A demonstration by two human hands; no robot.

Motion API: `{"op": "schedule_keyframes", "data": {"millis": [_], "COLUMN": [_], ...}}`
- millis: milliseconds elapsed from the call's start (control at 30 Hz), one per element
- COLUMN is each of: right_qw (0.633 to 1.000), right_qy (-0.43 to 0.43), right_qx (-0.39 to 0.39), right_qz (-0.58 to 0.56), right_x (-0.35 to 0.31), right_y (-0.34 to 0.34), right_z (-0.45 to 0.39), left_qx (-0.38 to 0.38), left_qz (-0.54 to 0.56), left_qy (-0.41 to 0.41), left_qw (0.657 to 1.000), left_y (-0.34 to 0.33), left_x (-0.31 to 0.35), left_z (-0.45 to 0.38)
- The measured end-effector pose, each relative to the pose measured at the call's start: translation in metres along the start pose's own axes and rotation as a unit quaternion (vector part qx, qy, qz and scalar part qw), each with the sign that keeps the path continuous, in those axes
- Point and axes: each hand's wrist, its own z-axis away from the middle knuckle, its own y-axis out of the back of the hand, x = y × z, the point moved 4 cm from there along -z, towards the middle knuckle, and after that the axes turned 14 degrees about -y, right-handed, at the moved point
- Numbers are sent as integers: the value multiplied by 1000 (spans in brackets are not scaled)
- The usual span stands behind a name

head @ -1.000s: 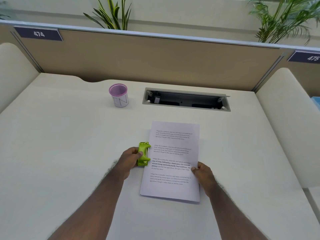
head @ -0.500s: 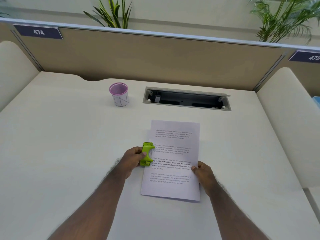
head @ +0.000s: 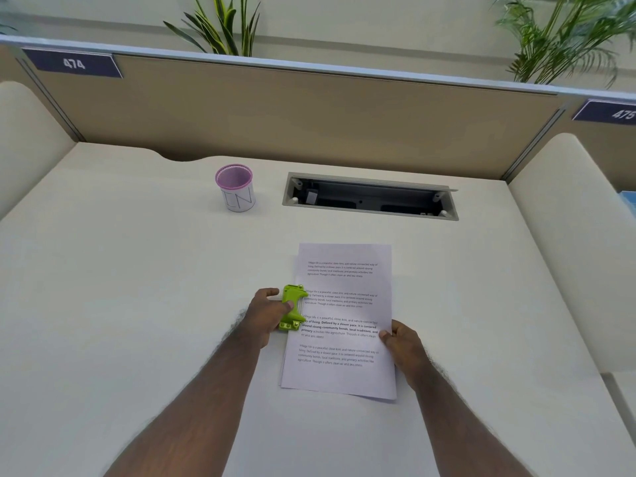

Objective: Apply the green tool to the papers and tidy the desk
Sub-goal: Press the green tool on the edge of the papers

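A thin stack of printed white papers (head: 344, 304) lies flat on the cream desk (head: 137, 287), in front of me. A small green hole punch (head: 292, 307) sits on the middle of the stack's left edge, its jaw over the paper margin. My left hand (head: 266, 313) grips the punch from the left, thumb on top. My right hand (head: 401, 342) pinches the stack's right edge, holding it down against the desk.
A pink-rimmed white pen cup (head: 235, 188) marked with letters stands at the back, left of an open grey cable tray (head: 370, 196) sunk in the desk. A tan partition (head: 309, 111) closes the far side; padded side panels flank the desk.
My left hand slid the green punch to the right, from beside the stack onto its left edge. My right hand stayed on the right edge.
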Motion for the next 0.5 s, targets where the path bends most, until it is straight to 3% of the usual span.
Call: {"op": "schedule_keyframes", "data": {"millis": [200, 500], "right_qw": [1000, 1000], "right_qy": [0, 0], "right_qx": [-3, -10], "right_qz": [-2, -13], "right_x": [0, 1], "right_y": [0, 0], "right_z": [0, -1], "left_qx": [12, -15], "left_qz": [61, 45], "left_qy": [48, 92], "left_qw": [997, 995], "left_y": [-1, 0], "left_x": [-2, 3], "left_z": [-3, -9]}}
